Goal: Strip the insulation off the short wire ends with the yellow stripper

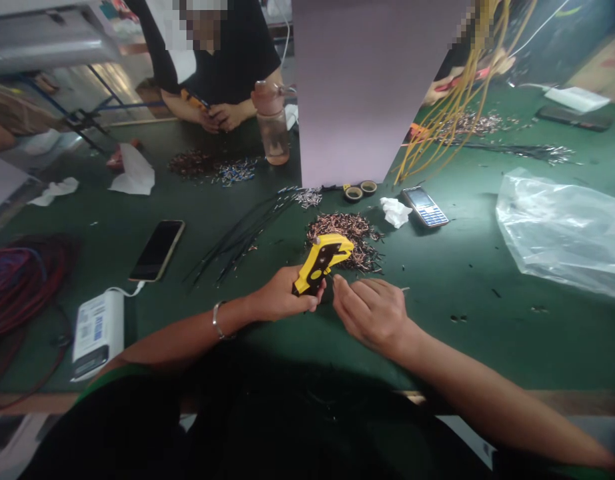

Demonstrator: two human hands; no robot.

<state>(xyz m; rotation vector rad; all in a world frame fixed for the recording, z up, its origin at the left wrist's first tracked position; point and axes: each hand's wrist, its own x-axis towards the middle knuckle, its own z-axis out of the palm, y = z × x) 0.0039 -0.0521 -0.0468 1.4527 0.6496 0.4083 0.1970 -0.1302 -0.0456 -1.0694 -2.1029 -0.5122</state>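
Fingers [310, 302] wrapped around a yellow-and-black hand tool [321, 260]

Left-hand fingers close around the grip of the tool, the thumb lying along its lower end; its head slants up and to the right above the green tabletop [452, 367]. Right beside it, the right hand [372, 310] is curled with thumb and forefinger pressed together on a thin dark strand [330, 275] — only a short bit shows, near the tool's underside. A silver bracelet [216, 321] circles the wrist behind the left hand [282, 293].

Just beyond the tool's head spreads a loose heap of copper-coloured and black clippings [340, 223]. Left of it lie long black wires [240, 235]; behind it, two dark round rings [354, 194] sit at the foot of an upright pale panel [347, 93]. To the right are a crumpled white tissue [396, 213], a silver keypad phone [427, 210] and, farther out, a clear plastic bag [557, 233].

Toward the left, a black-screened smartphone [158, 248] is cabled to a white power bank [105, 320] — and beyond that are coiled red wires [27, 287]. Across the table, a co-worker's hands [225, 117] hold an orange-and-black tool [193, 100].
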